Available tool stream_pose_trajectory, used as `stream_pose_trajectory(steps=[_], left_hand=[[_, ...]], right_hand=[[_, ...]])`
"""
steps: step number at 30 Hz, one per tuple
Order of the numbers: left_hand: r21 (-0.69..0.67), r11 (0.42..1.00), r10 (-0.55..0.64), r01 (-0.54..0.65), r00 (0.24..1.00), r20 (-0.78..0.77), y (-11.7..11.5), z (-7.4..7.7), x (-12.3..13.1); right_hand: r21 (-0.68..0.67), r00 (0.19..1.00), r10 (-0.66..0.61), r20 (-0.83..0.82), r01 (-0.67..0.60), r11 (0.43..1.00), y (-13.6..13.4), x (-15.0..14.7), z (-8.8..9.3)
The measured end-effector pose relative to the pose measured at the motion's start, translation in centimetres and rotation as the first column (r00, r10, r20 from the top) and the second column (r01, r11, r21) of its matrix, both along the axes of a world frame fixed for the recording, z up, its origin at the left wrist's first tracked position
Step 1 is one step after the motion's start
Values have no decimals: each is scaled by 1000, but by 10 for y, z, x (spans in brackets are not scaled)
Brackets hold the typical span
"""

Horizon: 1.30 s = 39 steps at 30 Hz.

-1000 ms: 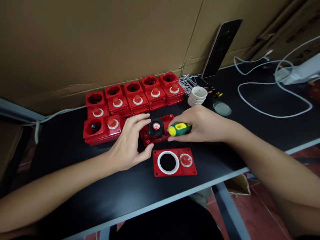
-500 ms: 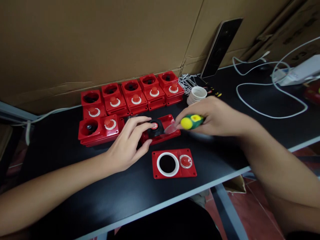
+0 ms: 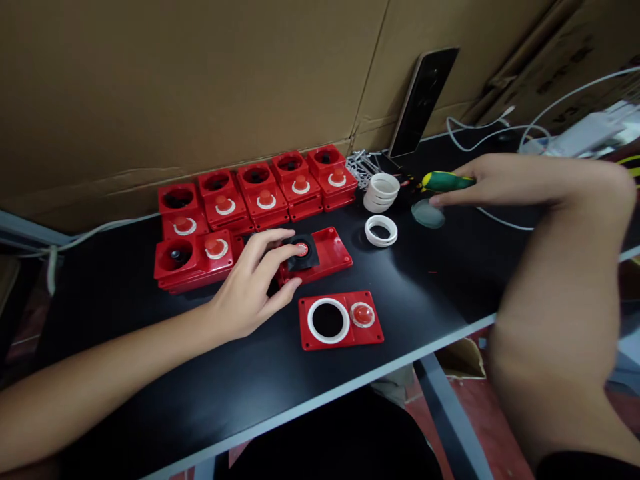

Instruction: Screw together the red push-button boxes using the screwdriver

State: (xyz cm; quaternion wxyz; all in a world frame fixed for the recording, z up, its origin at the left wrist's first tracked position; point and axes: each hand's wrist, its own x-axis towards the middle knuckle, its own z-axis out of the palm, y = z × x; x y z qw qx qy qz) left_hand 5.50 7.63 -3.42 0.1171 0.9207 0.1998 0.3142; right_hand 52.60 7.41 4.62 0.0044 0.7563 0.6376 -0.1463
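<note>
My left hand (image 3: 257, 287) has its fingers apart. Its index fingertip rests on the red dial of a square black part (image 3: 306, 257), which sits in a red housing (image 3: 333, 252). The thumb is beside the housing's near edge. My right hand (image 3: 473, 183) is closed around a screwdriver (image 3: 447, 181) with a green and yellow handle; its tip is hidden. By the right thumb is a clear round disc (image 3: 429, 213); I cannot tell whether it is pinched. Nearer the table edge lies a red cover plate (image 3: 341, 343) with a white ring and a red dome.
Several red units (image 3: 217, 212) stand in rows at the back left. White rings (image 3: 381, 230) lie near a stack of white rings (image 3: 382, 193). Screws (image 3: 364, 167) are heaped behind. A dark slab (image 3: 424, 100) leans on the cardboard (image 3: 200, 80). White cables (image 3: 540, 107) run at right.
My right hand has moved right and back, away from the red housing, with the screwdriver in it. My left hand remains on the black part. White rings that were hidden behind the right hand now show.
</note>
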Motion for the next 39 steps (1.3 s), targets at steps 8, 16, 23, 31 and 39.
stream_pose_trajectory(steps=[8,16,23,31,39], left_hand=[[-15,1000,13,-13,1000,22,1,-2,1],[-19,999,28,-27,997,71,0,0,2],[-47,998,38,-34,997,74,-1,1,3],[-76,997,15,-10,998,61,0,-4,2],[-144,989,-14,18,1000,23,1,-5,3]], right_hand=[[405,976,-179,125,115,907,-3,-57,19],[649,893,436,-114,-265,713,-12,-145,-23],[704,576,795,-191,-484,520,-28,-182,-49],[721,574,784,-238,-436,538,-28,-191,-58],[759,819,514,-256,-159,631,-32,-150,-6]])
